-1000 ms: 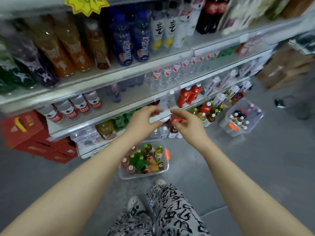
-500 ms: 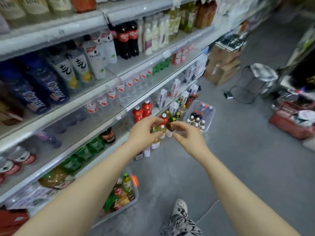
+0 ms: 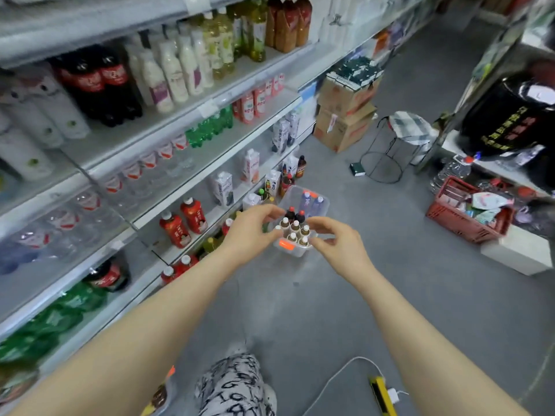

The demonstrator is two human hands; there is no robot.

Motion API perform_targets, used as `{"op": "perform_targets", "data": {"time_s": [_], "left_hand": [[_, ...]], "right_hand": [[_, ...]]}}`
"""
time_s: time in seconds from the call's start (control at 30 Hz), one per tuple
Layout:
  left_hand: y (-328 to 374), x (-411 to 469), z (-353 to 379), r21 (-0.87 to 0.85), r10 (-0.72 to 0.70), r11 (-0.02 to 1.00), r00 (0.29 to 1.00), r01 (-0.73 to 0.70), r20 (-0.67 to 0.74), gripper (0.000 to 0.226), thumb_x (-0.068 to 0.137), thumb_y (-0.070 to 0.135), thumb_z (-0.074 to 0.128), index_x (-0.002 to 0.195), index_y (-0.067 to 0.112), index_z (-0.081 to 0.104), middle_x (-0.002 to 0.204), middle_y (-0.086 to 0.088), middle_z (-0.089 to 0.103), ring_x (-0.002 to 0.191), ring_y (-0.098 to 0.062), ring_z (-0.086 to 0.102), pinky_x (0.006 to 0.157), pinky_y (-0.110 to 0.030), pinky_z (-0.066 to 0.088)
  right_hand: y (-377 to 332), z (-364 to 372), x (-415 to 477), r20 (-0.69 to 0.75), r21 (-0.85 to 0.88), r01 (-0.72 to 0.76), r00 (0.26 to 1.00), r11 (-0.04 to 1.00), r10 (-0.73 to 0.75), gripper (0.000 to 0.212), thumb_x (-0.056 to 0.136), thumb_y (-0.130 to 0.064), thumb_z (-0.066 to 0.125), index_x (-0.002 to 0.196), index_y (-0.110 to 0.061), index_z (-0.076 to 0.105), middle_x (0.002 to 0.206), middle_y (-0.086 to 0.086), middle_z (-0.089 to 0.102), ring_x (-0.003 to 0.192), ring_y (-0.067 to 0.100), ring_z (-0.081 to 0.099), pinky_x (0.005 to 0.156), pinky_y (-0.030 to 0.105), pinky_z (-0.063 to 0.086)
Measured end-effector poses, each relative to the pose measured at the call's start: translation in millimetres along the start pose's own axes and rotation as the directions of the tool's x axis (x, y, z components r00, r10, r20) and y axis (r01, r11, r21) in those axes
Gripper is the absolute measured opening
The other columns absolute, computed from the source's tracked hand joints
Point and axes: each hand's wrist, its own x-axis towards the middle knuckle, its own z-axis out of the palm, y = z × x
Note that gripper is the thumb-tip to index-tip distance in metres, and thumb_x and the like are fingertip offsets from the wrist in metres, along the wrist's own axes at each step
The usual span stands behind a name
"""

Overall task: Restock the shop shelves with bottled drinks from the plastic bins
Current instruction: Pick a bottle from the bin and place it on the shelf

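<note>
We are swinging along the aisle: the near plastic bin (image 3: 169, 374), at our feet a second ago, is slipping off the lower left edge, and a farther clear bin (image 3: 295, 253) is coming to centre, so restocking is probably shifting to it. Our left hand (image 3: 252, 232) and right hand (image 3: 339, 244) are hovering empty, fingers loosely curled, framing that bin on the floor beside the lower shelves (image 3: 216, 214). It is carrying white-capped brown bottles (image 3: 295, 227), red-capped dark bottles (image 3: 290, 214) and blue water bottles (image 3: 312, 204). At right, a red basket (image 3: 462, 222) is holding packets.
</note>
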Motion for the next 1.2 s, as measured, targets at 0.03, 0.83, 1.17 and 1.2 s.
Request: {"op": "perform_targets", "data": {"time_s": [0.03, 0.83, 1.17, 1.2], "left_hand": [[2.6, 14.2, 5.8, -0.003, 0.001, 1.0, 1.0, -0.001, 0.011, 0.038, 0.085, 0.022, 0.074, 0.122, 0.025, 0.065, 0.116, 0.011, 0.064, 0.107, -0.004, 0.058, 0.088, -0.018, 0.042], [13.0, 383.4, 94.4, -0.031, -0.042, 0.999, 0.999, 0.043, 0.026, 0.035, 0.081, 0.024, 0.074, 0.115, 0.025, 0.066, 0.107, 0.014, 0.064, 0.095, -0.001, 0.057, 0.083, -0.017, 0.045], [-12.8, 496.8, 138.2, -0.078, -0.236, 0.969, 0.972, 0.235, 0.004, 0.034, 0.084, 0.022, 0.075, 0.117, 0.025, 0.066, 0.115, 0.007, 0.066, 0.106, -0.01, 0.062, 0.097, -0.036, 0.05], [-19.2, 507.0, 143.9, -0.081, -0.253, 0.965, 0.967, 0.251, -0.009, 0.034, 0.084, 0.02, 0.075, 0.118, 0.023, 0.066, 0.115, 0.005, 0.066, 0.106, -0.012, 0.062, 0.097, -0.037, 0.05]], "right_hand": [[7.3, -6.8, 10.8, -0.005, -0.001, -0.009, 1.0, 1.0, 0.009, 0.033, 0.086, -0.007, 0.068, 0.111, -0.028, 0.073, 0.099, -0.019, 0.07, 0.094, -0.008, 0.061, 0.083, 0.013, 0.05], [125.1, -138.3, 352.4, 0.113, -0.085, -0.083, 0.989, 0.993, 0.092, 0.036, 0.084, -0.006, 0.07, 0.116, -0.024, 0.072, 0.092, -0.026, 0.063, 0.1, 0.008, 0.063, 0.093, 0.03, 0.052], [204.6, -141.9, 502.3, 0.285, -0.032, -0.151, 0.946, 0.988, 0.154, 0.038, 0.088, -0.007, 0.071, 0.124, -0.018, 0.069, 0.101, -0.01, 0.065, 0.097, 0.007, 0.061, 0.092, 0.023, 0.05], [215.3, -137.8, 514.9, 0.301, -0.027, -0.159, 0.94, 0.987, 0.16, 0.038, 0.088, -0.006, 0.071, 0.124, -0.017, 0.069, 0.102, -0.008, 0.067, 0.097, 0.009, 0.062, 0.092, 0.024, 0.051]]}}
